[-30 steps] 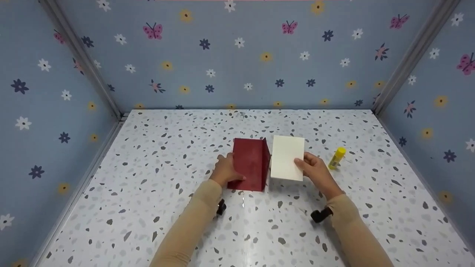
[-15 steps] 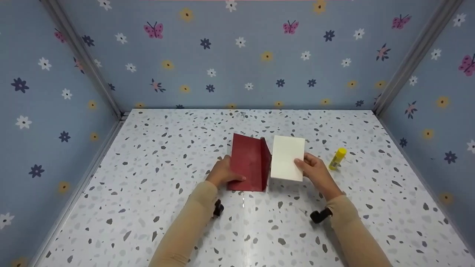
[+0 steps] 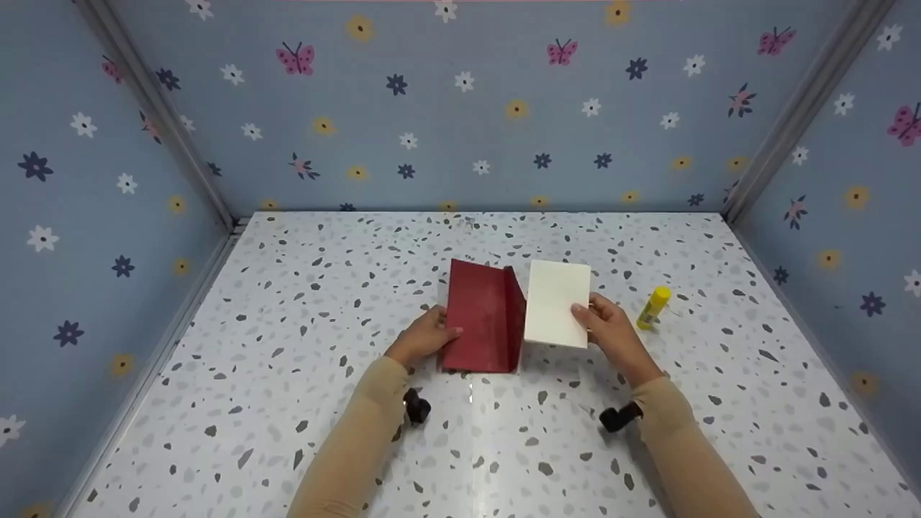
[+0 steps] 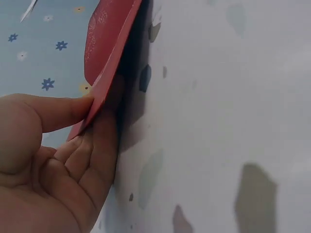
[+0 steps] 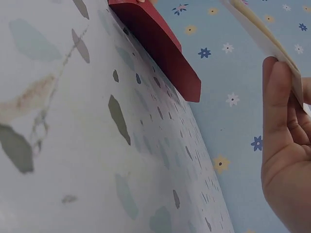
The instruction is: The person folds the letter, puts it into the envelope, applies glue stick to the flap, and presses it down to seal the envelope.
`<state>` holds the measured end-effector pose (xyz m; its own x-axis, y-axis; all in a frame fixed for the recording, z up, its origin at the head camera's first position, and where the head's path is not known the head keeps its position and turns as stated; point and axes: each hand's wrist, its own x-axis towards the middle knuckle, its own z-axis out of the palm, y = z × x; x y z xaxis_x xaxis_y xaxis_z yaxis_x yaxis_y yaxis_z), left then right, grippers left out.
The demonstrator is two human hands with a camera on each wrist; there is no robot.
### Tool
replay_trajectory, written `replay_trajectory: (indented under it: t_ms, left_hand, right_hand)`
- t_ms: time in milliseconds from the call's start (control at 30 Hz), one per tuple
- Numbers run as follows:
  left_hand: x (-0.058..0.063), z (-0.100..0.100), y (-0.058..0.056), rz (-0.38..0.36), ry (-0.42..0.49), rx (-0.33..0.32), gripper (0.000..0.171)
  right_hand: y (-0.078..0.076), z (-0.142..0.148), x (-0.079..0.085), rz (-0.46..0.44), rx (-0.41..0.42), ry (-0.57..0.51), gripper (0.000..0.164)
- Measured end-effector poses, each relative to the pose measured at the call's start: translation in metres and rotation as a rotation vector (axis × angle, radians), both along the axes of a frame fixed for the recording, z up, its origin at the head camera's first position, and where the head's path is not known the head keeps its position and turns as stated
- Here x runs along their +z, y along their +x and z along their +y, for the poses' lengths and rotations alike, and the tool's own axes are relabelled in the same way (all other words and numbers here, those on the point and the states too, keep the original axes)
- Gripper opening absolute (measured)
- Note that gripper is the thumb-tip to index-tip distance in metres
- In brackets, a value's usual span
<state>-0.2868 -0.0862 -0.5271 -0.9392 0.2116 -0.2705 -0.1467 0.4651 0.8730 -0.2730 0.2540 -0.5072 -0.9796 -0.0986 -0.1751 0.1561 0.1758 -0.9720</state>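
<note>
A dark red envelope [image 3: 478, 316] stands in the middle of the table, its flap [image 3: 515, 320] raised along the right side. My left hand [image 3: 424, 335] pinches its left edge, thumb on top and fingers beneath; in the left wrist view the envelope's edge [image 4: 108, 80] is lifted off the table between them. Just right of the flap, a cream folded card [image 3: 557, 302] is held up by my right hand [image 3: 611, 327], thumb on its front face. From the right wrist, the card [image 5: 267, 39] shows edge-on with fingers behind it, apart from the red flap [image 5: 160, 48].
A yellow glue stick [image 3: 653, 308] lies to the right of my right hand on the speckled white table [image 3: 302, 288]. Blue walls [image 3: 460, 108] with flowers and butterflies enclose the back and both sides.
My left hand has slid left to the envelope's edge, and the envelope's far left corner has risen. My right hand and the card stay nearly still.
</note>
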Motion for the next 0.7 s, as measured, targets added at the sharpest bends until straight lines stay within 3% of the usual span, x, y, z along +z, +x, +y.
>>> replay_trajectory:
  t_ms: [133, 233, 567, 700]
  left_hand:
    - [-0.006, 0.0, 0.0, -0.082, 0.217, 0.01, 0.035]
    - [-0.009, 0.001, 0.001, -0.137, 0.323, 0.033, 0.034]
    - [-0.007, 0.006, 0.007, -0.202, 0.458, 0.076, 0.045]
    - [-0.002, 0.009, 0.01, -0.151, 0.439, 0.104, 0.047]
  right_hand:
    - [0.0, 0.001, 0.0, 0.018, 0.001, -0.032, 0.065]
    - [0.001, 0.001, -0.001, 0.039, 0.0, -0.072, 0.06]
    - [0.005, -0.006, 0.003, 0.091, 0.01, -0.066, 0.063]
    - [0.008, -0.013, 0.012, 0.147, 0.004, -0.085, 0.064]
